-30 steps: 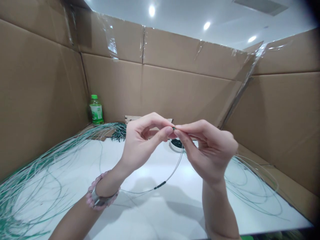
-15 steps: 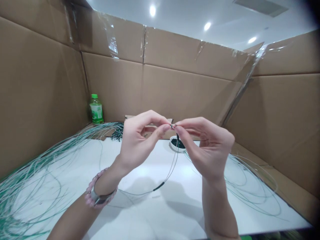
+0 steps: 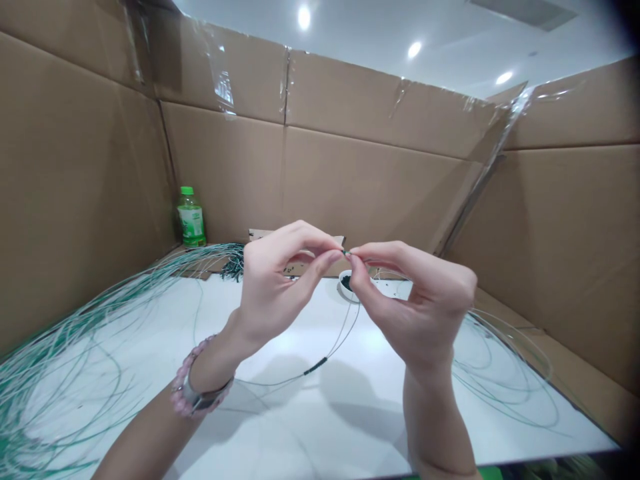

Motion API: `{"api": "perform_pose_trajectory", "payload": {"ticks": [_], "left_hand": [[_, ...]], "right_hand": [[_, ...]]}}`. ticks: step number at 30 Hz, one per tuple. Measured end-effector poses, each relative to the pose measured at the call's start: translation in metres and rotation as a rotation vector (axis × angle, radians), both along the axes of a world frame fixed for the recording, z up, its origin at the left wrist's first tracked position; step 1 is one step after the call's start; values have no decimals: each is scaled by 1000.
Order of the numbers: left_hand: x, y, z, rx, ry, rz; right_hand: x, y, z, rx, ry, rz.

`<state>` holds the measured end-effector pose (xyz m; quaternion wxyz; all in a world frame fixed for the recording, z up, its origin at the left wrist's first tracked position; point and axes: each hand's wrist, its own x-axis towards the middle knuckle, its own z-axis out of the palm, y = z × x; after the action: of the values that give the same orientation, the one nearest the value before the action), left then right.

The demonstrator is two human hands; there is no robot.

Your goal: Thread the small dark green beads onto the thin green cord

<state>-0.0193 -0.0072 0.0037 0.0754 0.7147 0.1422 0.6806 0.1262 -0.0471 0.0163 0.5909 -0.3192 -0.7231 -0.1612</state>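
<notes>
Head view: tiny green piece (image 3: 345,253) pinched; thin cord (image 3: 273,385), narrow dark band (image 3: 315,366).

The walls (image 3: 380,173) are of matt cardboard, with glossy clear tape (image 3: 223,87). The tabletop (image 3: 370,437) is smooth, softly shining. The bottle (image 3: 192,221) seems plastic, and the strand (image 3: 331,353) looks smooth.

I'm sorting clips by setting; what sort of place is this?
Probably a makeshift indoor work booth: taped cardboard walls stand around a white tabletop, with many thin strands along its left side.
</notes>
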Motion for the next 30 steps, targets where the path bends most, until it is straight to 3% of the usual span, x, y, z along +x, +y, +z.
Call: {"api": "perform_pose_trajectory", "payload": {"ticks": [7,14,20,24,30], "left_hand": [[0,0,-1,-4,20,30],[-6,-1,3,73,170,184],[-8,0,5,43,210,194],[-5,2,5,134,217,297],[-5,5,4,215,229,366]], "right_hand": [[0,-1,1,23,-56,-64],[3,2,1,44,-189,-108],[10,12,1,-159,-48,104],[9,18,1,-349,36,270],[6,26,2,-493,104,359]]}}
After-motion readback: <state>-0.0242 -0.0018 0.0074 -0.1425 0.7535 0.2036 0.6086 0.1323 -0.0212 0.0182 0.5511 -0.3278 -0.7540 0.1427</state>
